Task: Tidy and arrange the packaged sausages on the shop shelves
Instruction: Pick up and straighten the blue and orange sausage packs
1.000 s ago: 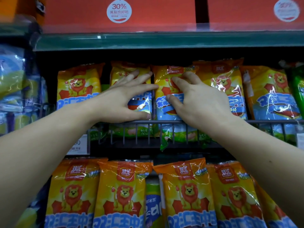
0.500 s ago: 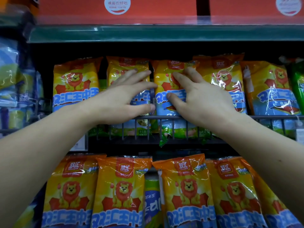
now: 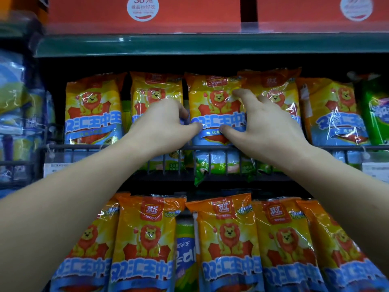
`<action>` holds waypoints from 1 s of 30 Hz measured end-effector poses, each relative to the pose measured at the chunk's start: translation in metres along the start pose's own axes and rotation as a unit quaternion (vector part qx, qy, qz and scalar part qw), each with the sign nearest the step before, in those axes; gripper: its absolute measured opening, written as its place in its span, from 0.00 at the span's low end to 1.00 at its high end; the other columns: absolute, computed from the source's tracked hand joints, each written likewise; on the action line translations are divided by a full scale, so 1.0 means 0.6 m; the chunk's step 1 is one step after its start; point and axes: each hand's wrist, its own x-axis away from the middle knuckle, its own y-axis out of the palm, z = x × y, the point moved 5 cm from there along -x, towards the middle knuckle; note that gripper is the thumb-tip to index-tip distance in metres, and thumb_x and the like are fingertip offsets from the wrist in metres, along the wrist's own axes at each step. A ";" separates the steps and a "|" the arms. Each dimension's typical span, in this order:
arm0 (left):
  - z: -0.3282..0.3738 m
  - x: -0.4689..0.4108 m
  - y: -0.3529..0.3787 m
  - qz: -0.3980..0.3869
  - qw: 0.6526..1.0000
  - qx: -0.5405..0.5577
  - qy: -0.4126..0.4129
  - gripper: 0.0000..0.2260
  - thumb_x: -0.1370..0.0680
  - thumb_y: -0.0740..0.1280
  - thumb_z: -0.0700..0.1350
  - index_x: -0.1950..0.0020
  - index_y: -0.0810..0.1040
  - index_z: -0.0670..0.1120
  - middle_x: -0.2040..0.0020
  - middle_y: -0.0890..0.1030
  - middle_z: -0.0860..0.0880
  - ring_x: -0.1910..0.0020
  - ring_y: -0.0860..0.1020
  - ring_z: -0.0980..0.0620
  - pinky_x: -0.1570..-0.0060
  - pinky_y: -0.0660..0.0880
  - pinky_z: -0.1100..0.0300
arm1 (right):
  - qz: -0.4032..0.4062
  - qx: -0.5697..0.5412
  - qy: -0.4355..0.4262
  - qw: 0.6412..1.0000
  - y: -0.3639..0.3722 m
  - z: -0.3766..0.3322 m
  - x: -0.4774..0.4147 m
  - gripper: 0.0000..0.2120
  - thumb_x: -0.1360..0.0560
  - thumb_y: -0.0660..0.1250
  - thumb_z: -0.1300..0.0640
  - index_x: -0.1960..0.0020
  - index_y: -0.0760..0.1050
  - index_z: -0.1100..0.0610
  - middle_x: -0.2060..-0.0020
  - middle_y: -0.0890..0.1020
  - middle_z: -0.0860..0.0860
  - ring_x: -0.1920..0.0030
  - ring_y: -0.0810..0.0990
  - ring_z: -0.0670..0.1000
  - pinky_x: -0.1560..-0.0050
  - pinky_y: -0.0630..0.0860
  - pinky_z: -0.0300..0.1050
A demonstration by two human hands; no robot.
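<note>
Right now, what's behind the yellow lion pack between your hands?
Only dark shelf recess shows above the yellow lion-printed plastic sausage pack. Anything directly behind is covered by it, the left hand and right hand.

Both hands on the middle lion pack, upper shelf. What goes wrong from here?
Left hand and right hand pinch the glossy yellow-orange lion-print sausage pack by its edges; slick film may slip.
A green film corner pokes through the dark wire rail below and may snag.
The neighbouring pack on its right overlaps and could drag askew.
</note>
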 end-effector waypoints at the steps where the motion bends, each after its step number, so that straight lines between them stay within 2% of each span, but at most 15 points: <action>1: 0.002 0.003 0.005 -0.019 1.000 -0.010 -0.015 0.16 0.25 0.70 0.58 0.50 0.80 0.46 0.63 0.83 0.48 0.63 0.82 0.52 0.61 0.79 0.56 | -0.002 -0.010 0.000 1.000 -0.002 0.001 0.002 0.35 0.25 0.65 0.38 0.24 0.57 0.46 0.46 0.76 0.55 0.47 0.77 0.61 0.54 0.76 0.53; 2: 0.005 0.007 0.011 -0.041 0.999 -0.013 -0.033 0.17 0.26 0.70 0.59 0.49 0.80 0.45 0.62 0.84 0.47 0.63 0.83 0.50 0.58 0.81 0.52 | -0.006 -0.018 0.000 1.000 -0.005 0.002 0.004 0.35 0.25 0.65 0.38 0.24 0.57 0.47 0.52 0.77 0.54 0.52 0.78 0.60 0.57 0.76 0.52; 4: 0.010 0.013 0.024 -0.080 0.995 0.017 -0.058 0.17 0.26 0.71 0.59 0.49 0.79 0.46 0.65 0.84 0.50 0.69 0.82 0.52 0.65 0.80 0.57 | -0.019 -0.023 0.000 1.000 -0.007 0.004 0.009 0.36 0.25 0.66 0.38 0.23 0.57 0.48 0.59 0.77 0.53 0.59 0.78 0.57 0.60 0.77 0.51; 5: 0.013 0.015 0.028 -0.091 0.993 0.032 -0.066 0.17 0.26 0.72 0.58 0.49 0.79 0.46 0.66 0.83 0.50 0.71 0.81 0.53 0.70 0.76 0.61 | -0.026 -0.024 -0.001 0.999 -0.008 0.004 0.011 0.37 0.25 0.66 0.38 0.23 0.56 0.47 0.60 0.77 0.52 0.61 0.78 0.56 0.60 0.78 0.51; 7: 0.015 0.015 0.030 -0.094 0.991 0.059 -0.080 0.17 0.26 0.73 0.56 0.48 0.79 0.44 0.61 0.83 0.45 0.67 0.79 0.50 0.72 0.72 0.61 | -0.036 -0.032 -0.007 0.999 -0.008 0.005 0.013 0.37 0.26 0.67 0.38 0.23 0.55 0.47 0.60 0.78 0.52 0.62 0.78 0.55 0.59 0.78 0.51; 11: 0.019 0.010 0.027 -0.079 0.987 0.099 -0.094 0.18 0.27 0.75 0.54 0.48 0.80 0.41 0.53 0.84 0.40 0.54 0.83 0.41 0.62 0.78 0.52 | -0.038 -0.077 -0.001 0.996 -0.008 0.010 0.009 0.36 0.24 0.69 0.42 0.22 0.55 0.46 0.57 0.80 0.52 0.61 0.79 0.54 0.58 0.78 0.50; 13: 0.022 0.009 0.028 -0.072 0.986 0.120 -0.095 0.16 0.27 0.75 0.53 0.48 0.80 0.42 0.52 0.84 0.40 0.53 0.83 0.39 0.56 0.80 0.45 | -0.019 -0.117 0.009 0.993 -0.007 0.016 0.008 0.35 0.24 0.69 0.44 0.22 0.56 0.45 0.55 0.81 0.52 0.61 0.79 0.54 0.57 0.79 0.51; 15: 0.025 0.008 0.028 -0.068 0.982 0.150 -0.095 0.12 0.26 0.75 0.50 0.49 0.80 0.45 0.54 0.85 0.43 0.55 0.84 0.41 0.55 0.81 0.42 | 0.002 -0.141 0.015 0.990 -0.006 0.020 0.008 0.34 0.23 0.69 0.45 0.22 0.56 0.44 0.61 0.80 0.50 0.61 0.79 0.52 0.57 0.78 0.50; 17: 0.026 0.005 0.028 -0.059 0.978 0.174 -0.096 0.09 0.25 0.74 0.49 0.49 0.80 0.47 0.55 0.85 0.46 0.59 0.84 0.46 0.56 0.83 0.47 | 0.017 -0.152 0.016 0.988 -0.004 0.022 0.006 0.34 0.22 0.68 0.46 0.22 0.57 0.44 0.64 0.78 0.48 0.60 0.79 0.51 0.57 0.77 0.50; 20: 0.031 -0.004 0.021 -0.037 0.976 0.194 -0.089 0.07 0.25 0.74 0.48 0.50 0.80 0.49 0.58 0.84 0.50 0.68 0.80 0.54 0.70 0.77 0.61 | 0.035 -0.165 0.019 0.986 -0.006 0.022 0.000 0.33 0.22 0.68 0.46 0.21 0.57 0.45 0.64 0.78 0.48 0.58 0.79 0.52 0.54 0.78 0.51; 21: 0.031 -0.007 0.018 -0.033 0.977 0.193 -0.090 0.06 0.24 0.73 0.49 0.52 0.79 0.50 0.58 0.84 0.49 0.69 0.79 0.55 0.72 0.75 0.62 | 0.040 -0.169 0.020 0.985 -0.007 0.022 -0.003 0.33 0.22 0.68 0.45 0.21 0.57 0.45 0.63 0.78 0.48 0.57 0.79 0.53 0.53 0.78 0.52; 24: 0.031 -0.007 0.013 -0.042 0.982 0.166 -0.083 0.08 0.24 0.73 0.49 0.58 0.76 0.50 0.56 0.85 0.47 0.66 0.81 0.50 0.65 0.81 0.55 | 0.032 -0.163 0.013 0.986 -0.006 0.019 -0.004 0.34 0.23 0.68 0.45 0.21 0.58 0.45 0.62 0.78 0.46 0.55 0.79 0.53 0.53 0.77 0.50; 27: 0.027 -0.001 0.010 -0.063 0.989 0.105 -0.084 0.11 0.25 0.74 0.50 0.60 0.75 0.47 0.57 0.84 0.44 0.60 0.83 0.44 0.55 0.82 0.46 | 0.016 -0.143 0.000 0.990 -0.004 0.014 0.004 0.33 0.24 0.70 0.44 0.23 0.60 0.45 0.66 0.79 0.48 0.62 0.78 0.48 0.58 0.78 0.49; 29: 0.024 0.000 0.008 -0.073 0.991 0.074 -0.086 0.16 0.26 0.74 0.52 0.56 0.78 0.39 0.60 0.83 0.40 0.62 0.81 0.40 0.54 0.80 0.42 | 0.012 -0.135 -0.007 0.991 -0.003 0.012 0.008 0.32 0.24 0.70 0.44 0.24 0.62 0.47 0.67 0.79 0.50 0.64 0.78 0.48 0.59 0.79 0.51; 30: 0.020 -0.001 0.008 -0.079 0.991 0.063 -0.087 0.18 0.27 0.74 0.53 0.53 0.78 0.37 0.62 0.80 0.40 0.65 0.79 0.42 0.56 0.80 0.42 | 0.010 -0.131 -0.009 0.991 -0.004 0.011 0.009 0.32 0.25 0.70 0.44 0.25 0.62 0.47 0.67 0.80 0.50 0.63 0.79 0.49 0.59 0.79 0.51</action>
